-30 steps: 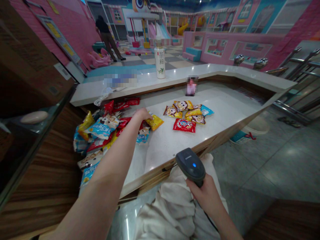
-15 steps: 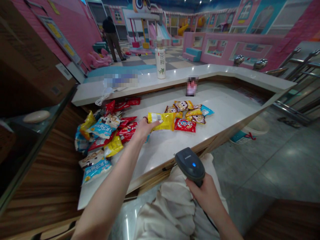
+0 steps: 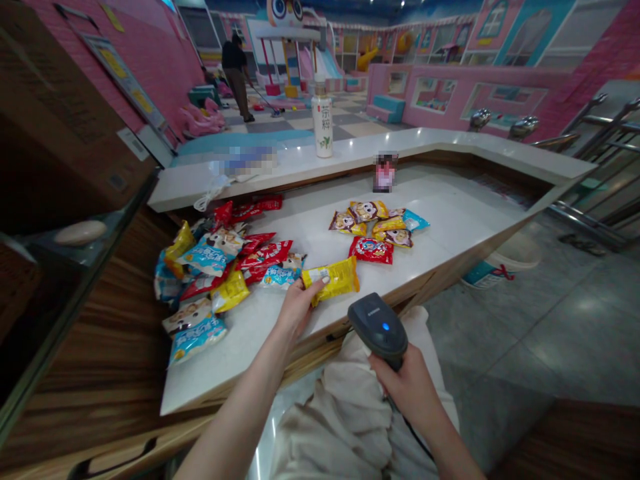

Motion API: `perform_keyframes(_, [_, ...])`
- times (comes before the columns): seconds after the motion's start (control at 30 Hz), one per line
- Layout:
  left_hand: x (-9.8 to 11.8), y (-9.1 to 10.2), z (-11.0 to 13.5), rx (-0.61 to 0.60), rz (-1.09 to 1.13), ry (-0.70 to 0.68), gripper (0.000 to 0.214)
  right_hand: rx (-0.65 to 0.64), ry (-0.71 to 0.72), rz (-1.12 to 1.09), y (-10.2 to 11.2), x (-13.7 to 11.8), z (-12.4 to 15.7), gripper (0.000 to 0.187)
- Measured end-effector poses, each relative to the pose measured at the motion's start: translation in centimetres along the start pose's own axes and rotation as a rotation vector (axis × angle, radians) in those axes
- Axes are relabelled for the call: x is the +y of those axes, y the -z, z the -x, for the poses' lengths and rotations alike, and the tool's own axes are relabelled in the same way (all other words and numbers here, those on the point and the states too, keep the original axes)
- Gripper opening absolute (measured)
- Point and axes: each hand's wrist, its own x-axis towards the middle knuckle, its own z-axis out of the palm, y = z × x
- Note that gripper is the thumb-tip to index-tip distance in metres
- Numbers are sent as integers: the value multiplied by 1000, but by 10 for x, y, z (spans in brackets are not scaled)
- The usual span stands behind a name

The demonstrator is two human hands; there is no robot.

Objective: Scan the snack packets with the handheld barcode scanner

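Observation:
My left hand [image 3: 300, 308] grips the lower end of a yellow snack packet [image 3: 332, 281] just above the white counter top [image 3: 300, 353]. My right hand [image 3: 409, 392] is shut around the handle of a black handheld barcode scanner [image 3: 379, 325], whose blue light is lit. To the left lies a heap of red, blue and yellow snack packets [image 3: 210, 267]. A smaller group of packets [image 3: 373, 223] sits farther along the counter, with a red packet [image 3: 371, 250] at its front.
A white bottle [image 3: 323, 120] stands on the raised back ledge [image 3: 400, 147], near a blurred small item [image 3: 385, 173]. A cardboard box [image 3: 60, 100] is at left. Cloth [image 3: 350, 427] lies below the counter's front edge. A person [image 3: 235, 77] stands in the play area beyond.
My left hand has moved the yellow packet toward me and to the right, nearer the counter's front edge. The scanner has hardly moved. The distant person has moved right.

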Motion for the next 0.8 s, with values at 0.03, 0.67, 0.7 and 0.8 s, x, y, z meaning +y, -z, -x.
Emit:
perform_keyframes(0.03, [-1, -1, 0, 3, 2, -10, 49, 4, 8, -1, -1, -1, -1, 12])
perform_keyframes(0.67, [-10, 2, 2, 96, 53, -24, 34, -45, 31, -21, -17, -11, -7, 22])
perform_keyframes(0.7, [-10, 2, 2, 92, 58, -24, 34, -45, 31, -20, -17, -12, -7, 22])
perform_keyframes(0.8, [-11, 2, 3, 86, 61, -32, 32, -38, 42, -9, -18, -16, -9, 21])
